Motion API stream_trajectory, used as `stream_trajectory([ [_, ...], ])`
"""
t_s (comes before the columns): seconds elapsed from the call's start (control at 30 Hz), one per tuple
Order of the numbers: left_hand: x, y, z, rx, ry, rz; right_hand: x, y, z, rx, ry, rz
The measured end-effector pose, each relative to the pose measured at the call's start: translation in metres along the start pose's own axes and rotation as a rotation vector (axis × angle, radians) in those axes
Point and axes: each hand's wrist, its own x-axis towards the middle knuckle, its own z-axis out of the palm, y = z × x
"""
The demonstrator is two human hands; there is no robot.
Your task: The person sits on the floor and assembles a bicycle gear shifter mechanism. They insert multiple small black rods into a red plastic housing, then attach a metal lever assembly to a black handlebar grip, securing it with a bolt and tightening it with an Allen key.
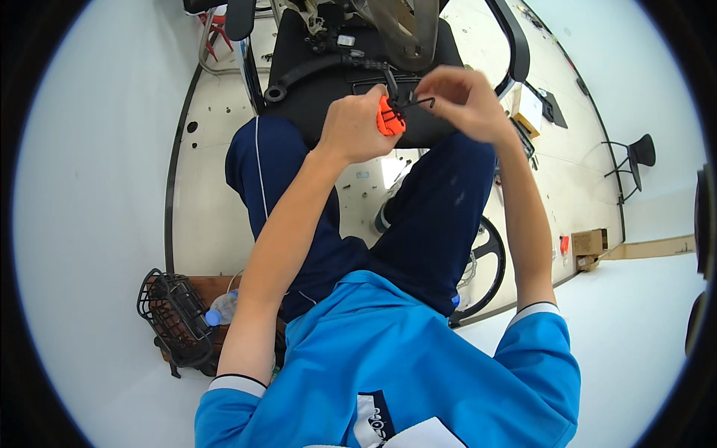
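My left hand (pixel 353 127) is wrapped round an orange-handled hex key set (pixel 388 119), held above the front of a black chair seat (pixel 299 119). Several black keys lie across the holder. One bent hex key (pixel 422 101) sticks out from it toward the right. At that key's hooked end my right hand (pixel 469 101) has its thumb and forefinger curled in a loose pinch. Slight blur hides the exact contact. Just beyond the hands, a black curved bar (pixel 306 72) with a round eye at its left end lies on the seat.
A grey curved metal part (pixel 418 37) stands at the seat's back, between black armrests (pixel 515 45). Left of me are a black wire basket (pixel 172 313) and a clear bottle (pixel 224 306). A black-rimmed wheel (pixel 493 261) lies by my right leg. Small parts dot the floor.
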Motion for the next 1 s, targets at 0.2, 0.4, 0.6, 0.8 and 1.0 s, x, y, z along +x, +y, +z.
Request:
stream_trajectory([
  [0.2, -0.002, 0.0, 0.008, -0.044, -0.078, 0.004, -0.01, -0.003, 0.032, 0.154, 0.069, 0.035],
  [0.4, -0.005, -0.004, 0.009, -0.028, -0.032, 0.019, -0.011, -0.009, 0.049, 0.274, 0.146, 0.027],
  [0.6, -0.005, -0.002, 0.009, -0.016, -0.066, 0.053, -0.016, -0.005, 0.046, 0.312, 0.048, 0.068],
  [0.8, -0.004, -0.003, 0.009, -0.023, -0.094, 0.088, -0.012, -0.009, 0.043, 0.291, -0.007, 0.116],
  [1.0, -0.002, -0.001, 0.006, -0.111, -0.085, 0.037, -0.008, -0.028, 0.025, -0.006, -0.057, 0.078],
])
